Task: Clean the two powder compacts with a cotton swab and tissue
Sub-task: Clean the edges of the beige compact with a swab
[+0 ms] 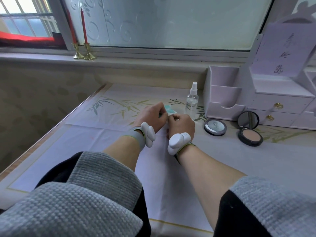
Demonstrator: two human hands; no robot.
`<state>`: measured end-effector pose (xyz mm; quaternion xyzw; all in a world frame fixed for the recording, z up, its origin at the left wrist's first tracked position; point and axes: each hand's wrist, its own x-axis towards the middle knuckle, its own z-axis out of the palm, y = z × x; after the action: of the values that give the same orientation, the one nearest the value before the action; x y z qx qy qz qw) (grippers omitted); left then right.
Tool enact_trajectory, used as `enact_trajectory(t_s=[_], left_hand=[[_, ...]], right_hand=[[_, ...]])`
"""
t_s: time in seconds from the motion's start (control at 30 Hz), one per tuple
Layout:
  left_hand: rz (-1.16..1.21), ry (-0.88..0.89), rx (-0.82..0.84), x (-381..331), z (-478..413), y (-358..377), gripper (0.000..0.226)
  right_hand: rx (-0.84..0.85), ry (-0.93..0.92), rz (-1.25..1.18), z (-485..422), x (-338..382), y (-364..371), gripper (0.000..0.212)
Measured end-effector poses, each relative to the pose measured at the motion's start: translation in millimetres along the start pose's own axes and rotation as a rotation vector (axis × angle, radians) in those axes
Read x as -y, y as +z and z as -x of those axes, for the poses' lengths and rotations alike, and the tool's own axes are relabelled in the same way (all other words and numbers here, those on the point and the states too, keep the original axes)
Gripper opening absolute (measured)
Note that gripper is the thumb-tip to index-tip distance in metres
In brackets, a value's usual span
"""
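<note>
The left hand point(151, 117) and right hand point(181, 125) pinch a teal packet point(168, 110) between curled fingertips. The closed compact point(215, 126) and open compact point(250, 136) lie well right of the fingers. Risk: a sudden tear may jerk the right hand into the spray bottle point(191, 103) just beyond.

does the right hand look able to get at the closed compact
Likely yes: only bare table lies between the right hand and the closed compact, though it is pinching a packet.
</note>
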<state>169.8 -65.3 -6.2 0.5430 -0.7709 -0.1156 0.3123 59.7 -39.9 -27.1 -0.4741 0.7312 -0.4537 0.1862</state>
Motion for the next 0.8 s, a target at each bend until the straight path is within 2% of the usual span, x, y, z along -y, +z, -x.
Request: enact_trajectory(t_s=[0.13,0.27,0.37,0.47,0.67,0.8], left_hand=[[0.001,-0.022,0.010,1,3,-2,0.007],[-0.028,-0.050,0.061,4,10,4,0.005],[-0.040,-0.041,0.076,7,14,5,0.008],[-0.055,-0.011,0.072,8,15,4,0.006],[-0.161,0.018,0.073,16,17,3,0.012],[-0.191,0.031,0.103,15,19,1,0.012]], right_hand=[[-0.067,-0.031,-0.117,6,-5,-8,0.018],[-0.112,0.066,-0.315,9,-12,-22,0.012],[-0.025,0.191,-0.563,9,-11,-36,0.015],[0.009,0.243,-0.653,8,-12,-38,0.014],[-0.023,0.192,-0.556,2,-20,-37,0.009],[0.065,-0.058,-0.119,1,-22,-35,0.016]])
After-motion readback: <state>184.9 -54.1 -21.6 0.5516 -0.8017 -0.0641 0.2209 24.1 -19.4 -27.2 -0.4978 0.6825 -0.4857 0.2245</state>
